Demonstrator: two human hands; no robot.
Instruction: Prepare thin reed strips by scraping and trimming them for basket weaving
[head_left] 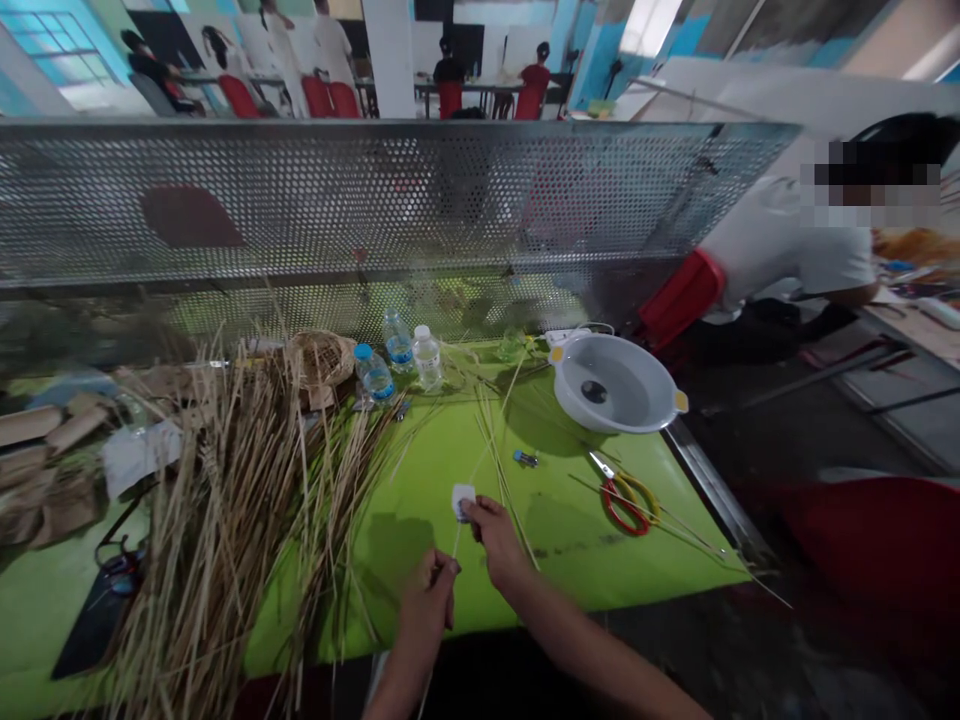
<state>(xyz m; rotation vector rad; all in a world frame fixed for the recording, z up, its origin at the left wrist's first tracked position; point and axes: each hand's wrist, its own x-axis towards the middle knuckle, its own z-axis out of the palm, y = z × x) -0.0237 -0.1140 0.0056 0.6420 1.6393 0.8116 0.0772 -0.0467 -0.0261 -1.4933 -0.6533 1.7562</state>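
Pale plant strip (457, 541), one length of it, runs between two bare hands over a green-covered table (442, 430), near its front edge. The left hand (433, 590) is closed, fingers curled in, with the strip pinched at its thumb side; the right hand (493, 532), a little farther out, pinches one small white pad (463, 494) between thumb and fingers, and the strip meets this pad from below. Whether it passes through or behind the pad cannot be told. To the left lies one dark flat slab (90, 625), and beside it a big heap of dry stalks (217, 520), too many to count. On the right rests one pair of scissors (624, 500), blades parted slightly, with one red and one yellow handle loop. Beyond the right hand sits one small blue-ended object (526, 458), too small to identify. Farther out stand one white basin (637, 410) with two yellow-tipped handles, three clear plastic bottles (427, 360) close together, and one woven basket (319, 362) just left of them. Behind rises one perforated metal screen (315, 200). One co-worker (787, 230) in a pale top sits off to the right; past the screen are six more people (448, 70), some blurred.
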